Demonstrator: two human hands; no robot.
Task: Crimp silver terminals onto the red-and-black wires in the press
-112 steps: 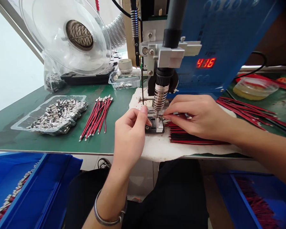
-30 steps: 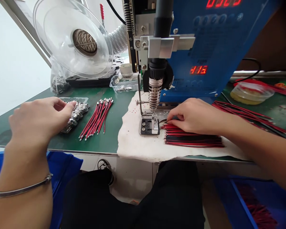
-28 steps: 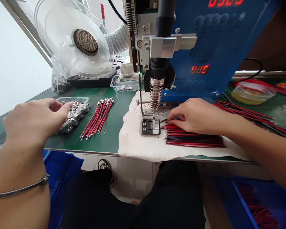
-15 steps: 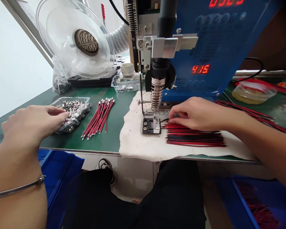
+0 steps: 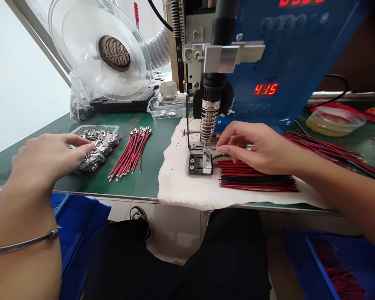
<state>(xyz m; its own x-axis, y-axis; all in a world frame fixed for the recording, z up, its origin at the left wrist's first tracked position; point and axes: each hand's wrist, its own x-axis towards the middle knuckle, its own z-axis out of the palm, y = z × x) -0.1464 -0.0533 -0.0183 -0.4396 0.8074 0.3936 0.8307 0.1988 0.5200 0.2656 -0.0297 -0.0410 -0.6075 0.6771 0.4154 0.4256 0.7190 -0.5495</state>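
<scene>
My left hand (image 5: 46,160) is over a clear plastic tray (image 5: 114,128) heaped with small metal connectors (image 5: 101,148). Its thumb and forefinger close together at the heap; whatever is between them is too small to make out. My right hand (image 5: 253,146) pinches a thin wire (image 5: 215,148) close to its end, beside the soldering tip (image 5: 205,145). Below that hand lies a bundle of red and black wires (image 5: 256,182) on a white cloth (image 5: 187,191). A small black fixture (image 5: 196,164) with a metal block sits left of the bundle, under the tip.
Red-black wires with metal ends (image 5: 129,152) lie on the green table (image 5: 143,183). A blue soldering machine (image 5: 287,62) stands behind, with a clear round shield (image 5: 81,50) to its left. More wires (image 5: 328,150) lie at right. Blue bins (image 5: 81,225) are below the table edge.
My right hand has lifted slightly off the wire bundle, its fingertips shifting left toward the soldering tip with a wire. My left hand has moved slightly right over the connectors.
</scene>
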